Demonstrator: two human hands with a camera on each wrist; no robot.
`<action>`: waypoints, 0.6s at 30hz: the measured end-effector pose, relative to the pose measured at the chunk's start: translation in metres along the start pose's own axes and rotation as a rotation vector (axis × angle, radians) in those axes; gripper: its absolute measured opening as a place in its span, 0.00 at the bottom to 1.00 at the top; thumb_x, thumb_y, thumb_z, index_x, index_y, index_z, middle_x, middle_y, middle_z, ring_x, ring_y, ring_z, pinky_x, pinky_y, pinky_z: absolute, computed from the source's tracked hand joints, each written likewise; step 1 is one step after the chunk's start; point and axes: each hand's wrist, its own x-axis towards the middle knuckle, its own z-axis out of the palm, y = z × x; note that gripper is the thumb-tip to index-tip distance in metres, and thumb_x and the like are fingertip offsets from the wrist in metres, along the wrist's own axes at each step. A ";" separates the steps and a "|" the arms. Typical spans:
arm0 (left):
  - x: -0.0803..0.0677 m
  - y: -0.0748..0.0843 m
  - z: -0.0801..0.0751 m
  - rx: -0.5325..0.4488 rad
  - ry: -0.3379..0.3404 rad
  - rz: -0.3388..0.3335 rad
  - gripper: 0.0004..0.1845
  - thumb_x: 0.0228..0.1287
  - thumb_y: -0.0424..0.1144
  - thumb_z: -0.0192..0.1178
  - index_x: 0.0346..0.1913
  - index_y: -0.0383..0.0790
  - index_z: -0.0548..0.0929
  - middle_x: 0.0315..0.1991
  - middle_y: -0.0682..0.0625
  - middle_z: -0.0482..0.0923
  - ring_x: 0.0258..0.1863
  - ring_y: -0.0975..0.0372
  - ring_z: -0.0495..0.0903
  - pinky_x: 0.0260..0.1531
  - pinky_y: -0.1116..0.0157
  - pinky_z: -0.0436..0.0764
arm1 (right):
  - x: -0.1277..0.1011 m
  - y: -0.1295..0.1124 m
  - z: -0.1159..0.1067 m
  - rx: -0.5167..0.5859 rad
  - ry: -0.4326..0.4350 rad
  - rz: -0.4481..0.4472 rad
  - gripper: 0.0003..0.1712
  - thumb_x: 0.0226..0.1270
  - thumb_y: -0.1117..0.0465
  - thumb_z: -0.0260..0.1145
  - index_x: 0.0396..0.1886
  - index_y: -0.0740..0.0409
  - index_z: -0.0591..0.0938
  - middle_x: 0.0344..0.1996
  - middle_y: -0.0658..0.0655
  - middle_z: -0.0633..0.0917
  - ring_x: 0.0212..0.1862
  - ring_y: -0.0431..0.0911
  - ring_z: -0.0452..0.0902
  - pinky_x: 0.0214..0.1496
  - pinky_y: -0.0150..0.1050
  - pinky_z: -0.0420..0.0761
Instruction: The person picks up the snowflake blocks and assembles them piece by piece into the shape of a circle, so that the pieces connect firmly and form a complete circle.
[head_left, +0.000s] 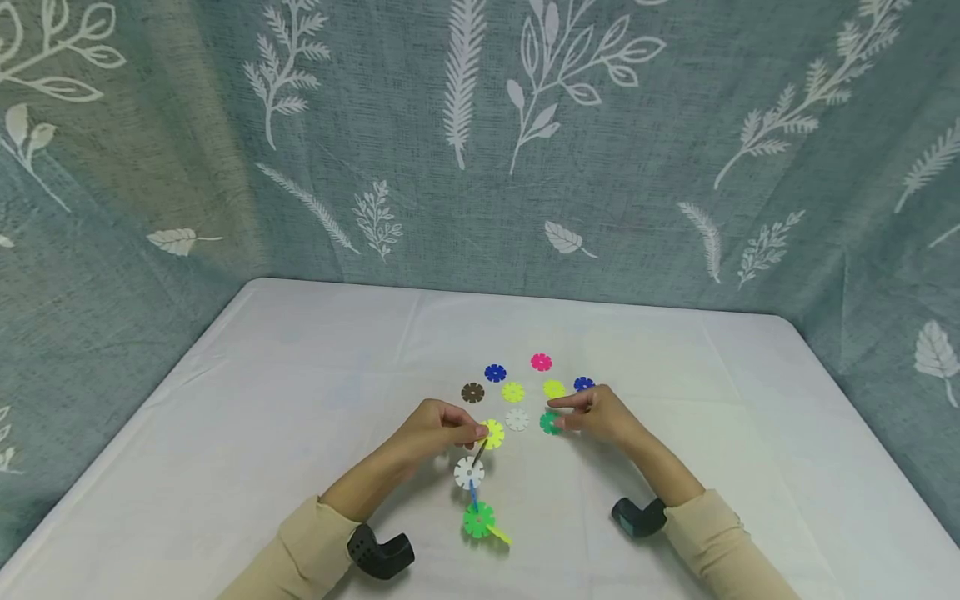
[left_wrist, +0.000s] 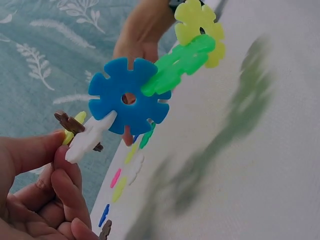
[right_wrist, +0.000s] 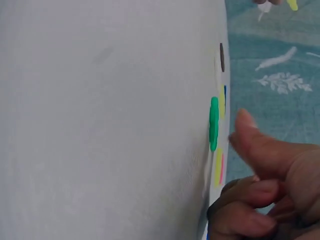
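The left hand (head_left: 438, 429) pinches a chain of slotted plastic snowflake discs (left_wrist: 145, 95) above the white tablecloth (head_left: 300, 400). The right hand (head_left: 600, 414), fingers loosely extended and gripping nothing, touches a flat green disc (head_left: 550, 423) lying near loose discs (head_left: 513, 392). Only the left wrist view shows the notched blue disc (left_wrist: 128, 96) plainly.

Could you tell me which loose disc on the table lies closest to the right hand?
The dark green disc, right at the right hand's fingertips; the other loose discs lie farther off.
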 end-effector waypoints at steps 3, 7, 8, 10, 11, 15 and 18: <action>0.000 0.001 0.000 -0.009 0.013 -0.007 0.11 0.56 0.39 0.62 0.27 0.31 0.82 0.20 0.56 0.75 0.28 0.63 0.74 0.36 0.66 0.69 | 0.001 0.001 0.002 -0.056 -0.004 -0.037 0.16 0.51 0.67 0.68 0.43 0.58 0.85 0.17 0.49 0.70 0.25 0.42 0.59 0.24 0.30 0.60; 0.000 0.001 0.001 -0.012 0.037 -0.019 0.11 0.56 0.39 0.62 0.27 0.32 0.82 0.20 0.56 0.76 0.29 0.63 0.74 0.35 0.66 0.68 | 0.002 0.000 0.005 -0.125 0.029 -0.083 0.15 0.48 0.67 0.70 0.40 0.58 0.86 0.18 0.49 0.71 0.27 0.43 0.62 0.26 0.31 0.63; 0.001 0.001 0.002 -0.014 0.043 -0.021 0.11 0.56 0.39 0.63 0.27 0.32 0.82 0.20 0.56 0.76 0.29 0.63 0.73 0.35 0.66 0.67 | 0.002 -0.001 0.005 -0.150 0.045 -0.096 0.15 0.47 0.67 0.71 0.38 0.58 0.86 0.19 0.50 0.73 0.28 0.43 0.64 0.28 0.31 0.64; 0.002 0.000 0.004 -0.016 0.053 -0.021 0.11 0.55 0.39 0.63 0.26 0.32 0.82 0.20 0.56 0.76 0.29 0.63 0.73 0.35 0.66 0.67 | 0.001 -0.002 0.006 -0.181 0.076 -0.112 0.13 0.44 0.67 0.73 0.34 0.58 0.85 0.23 0.51 0.76 0.30 0.44 0.66 0.30 0.33 0.66; 0.003 0.000 0.005 -0.017 0.059 -0.022 0.11 0.55 0.39 0.63 0.26 0.32 0.82 0.20 0.56 0.76 0.29 0.63 0.73 0.35 0.66 0.67 | 0.000 -0.004 0.006 -0.192 0.091 -0.123 0.12 0.43 0.67 0.73 0.32 0.57 0.84 0.25 0.51 0.77 0.31 0.43 0.67 0.31 0.33 0.68; 0.005 -0.002 0.007 -0.032 0.071 -0.022 0.10 0.54 0.38 0.63 0.24 0.32 0.82 0.19 0.56 0.75 0.29 0.63 0.74 0.36 0.66 0.67 | -0.007 -0.011 0.010 -0.182 0.145 -0.209 0.10 0.44 0.69 0.72 0.26 0.56 0.80 0.24 0.50 0.80 0.30 0.42 0.72 0.33 0.34 0.71; 0.006 -0.002 0.009 -0.035 0.073 -0.027 0.09 0.54 0.38 0.63 0.25 0.33 0.82 0.19 0.56 0.75 0.29 0.63 0.73 0.36 0.66 0.67 | -0.014 -0.021 0.015 -0.161 0.184 -0.317 0.08 0.47 0.68 0.71 0.23 0.54 0.80 0.22 0.48 0.82 0.29 0.39 0.76 0.35 0.35 0.73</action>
